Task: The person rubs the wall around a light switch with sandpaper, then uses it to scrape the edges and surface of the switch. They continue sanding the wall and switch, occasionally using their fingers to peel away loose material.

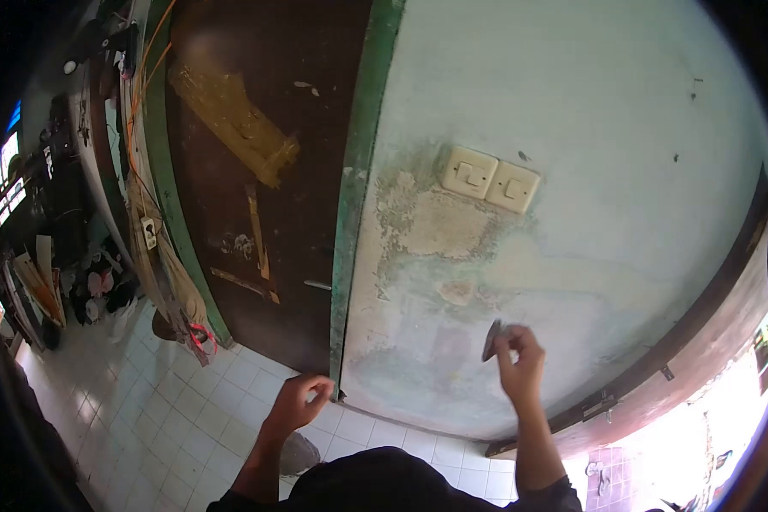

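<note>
My right hand [520, 358] pinches a small, flat, dark grey piece [491, 340], seen nearly edge-on in front of the wall's lower part; I cannot tell its exact kind. Behind it the pale green wall [597, 239] has worn, patchy paint, with a rough bare patch [448, 226] below two cream light switches [491, 179]. My left hand [301, 403] is loosely curled near the bottom of the green door frame [350, 256], its thumb and fingers bent together with nothing showing in them.
A dark brown door [273, 111] with brown tape strips stands at the left. Cables and a white socket [149, 233] hang beside it. White floor tiles [179, 418] lie below. Clutter [94, 286] fills the far left. A dark wooden frame [623, 392] borders a bright opening at right.
</note>
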Demonstrator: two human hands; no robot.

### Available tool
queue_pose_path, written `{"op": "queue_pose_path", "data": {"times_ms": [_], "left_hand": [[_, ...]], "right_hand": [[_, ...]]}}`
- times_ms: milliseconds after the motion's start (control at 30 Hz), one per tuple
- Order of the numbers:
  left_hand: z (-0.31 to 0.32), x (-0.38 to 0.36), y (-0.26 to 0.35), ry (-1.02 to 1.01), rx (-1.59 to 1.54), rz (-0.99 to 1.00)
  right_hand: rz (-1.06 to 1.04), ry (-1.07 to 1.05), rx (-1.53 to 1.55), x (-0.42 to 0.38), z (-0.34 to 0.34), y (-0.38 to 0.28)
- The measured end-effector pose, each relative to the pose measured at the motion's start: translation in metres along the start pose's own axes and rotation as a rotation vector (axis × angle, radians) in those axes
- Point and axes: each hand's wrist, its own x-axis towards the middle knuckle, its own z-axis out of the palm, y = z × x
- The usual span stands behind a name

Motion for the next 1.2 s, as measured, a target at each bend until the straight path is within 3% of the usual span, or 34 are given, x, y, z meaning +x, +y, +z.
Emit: {"op": "queue_pose_path", "data": {"times_ms": [267,467,500,567,700,767,867,933,1000,1100,1133,1167,1200], "left_hand": [[-0.064,-0.054,-0.066,0.216,0.177,-0.191],[-0.082,-0.081,-0.080,0.253,0.223,-0.231],[-0.083,-0.089,-0.087,0.254,0.240,-0.223],[-0.088,-0.098,-0.089,0.274,0.259,-0.237],[-0.097,-0.123,-0.092,0.285,0.316,-0.309],[-0.101,-0.139,-0.099,0.281,0.307,-0.395],[-0.104,-0.155,-0.108,0.286,0.359,-0.372],[-0.106,-0.157,-0.104,0.278,0.351,-0.412],[-0.107,-0.160,-0.099,0.310,0.350,-0.483],[-0.101,-0.161,-0.102,0.274,0.362,-0.459],[-0.099,-0.160,-0.100,0.265,0.348,-0.473],[-0.098,-0.159,-0.094,0.319,0.359,-0.512],[-0.099,-0.155,-0.089,0.277,0.364,-0.477]], "right_hand": [[-0.394,0.055,-0.241,0.133,0.029,-0.064],[-0.691,0.194,-0.682,0.232,0.049,-0.107],[-0.692,0.198,-0.682,0.244,0.051,-0.110],[-0.616,0.146,-0.975,0.260,0.055,-0.115],[-0.573,0.120,-1.021,0.272,0.076,-0.120],[-0.456,0.059,-0.812,0.270,0.079,-0.129],[-0.528,0.082,-0.694,0.274,0.069,-0.134],[-0.586,0.096,-0.741,0.276,0.066,-0.130],[-0.567,0.084,-0.989,0.275,0.076,-0.125],[-0.688,0.011,-0.728,0.288,0.081,-0.112],[-0.694,-0.038,-0.798,0.292,0.079,-0.115],[-0.508,-0.061,-0.751,0.287,0.079,-0.125],[-0.619,-0.027,-0.728,0.297,0.074,-0.113]]}}
